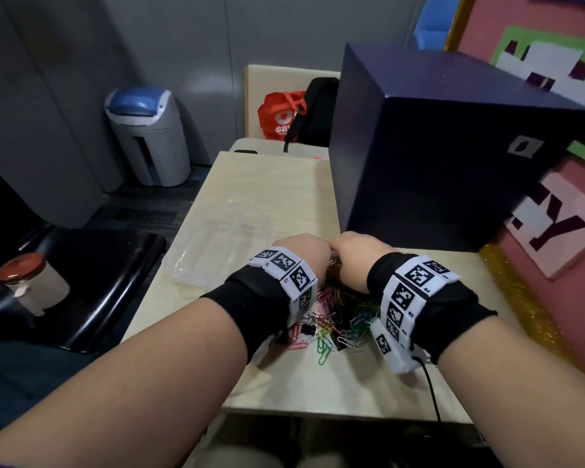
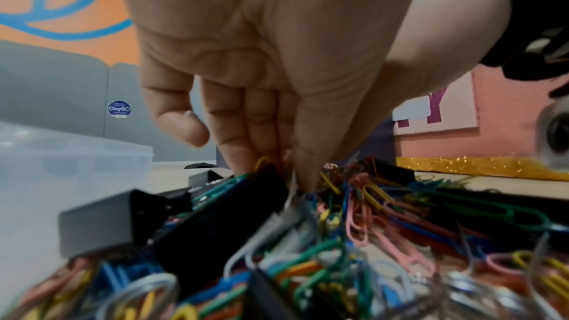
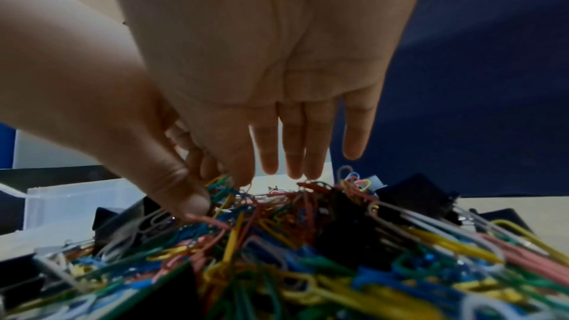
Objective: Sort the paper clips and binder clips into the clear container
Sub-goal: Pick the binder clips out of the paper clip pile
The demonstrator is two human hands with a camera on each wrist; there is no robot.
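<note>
Pinching clips [image 2: 270, 167] atop pile [image 1: 338, 319]: left hand [image 1: 304, 256] grip; right hand [image 1: 355, 255] fingers straight, touching.

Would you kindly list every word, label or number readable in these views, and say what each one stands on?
"ClayGO": round blue sticker on the grey wall panel.
"sav", cut off: white lettering on the red shopping bag.
"Y": large dark cut-out letter on the pink notice board.
"R4": white marker band on the right wrist; its other labels are too small to read.

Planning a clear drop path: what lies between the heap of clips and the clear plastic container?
Head view: bare pale tabletop separates the mixed clip heap from the clear plastic container.
</note>
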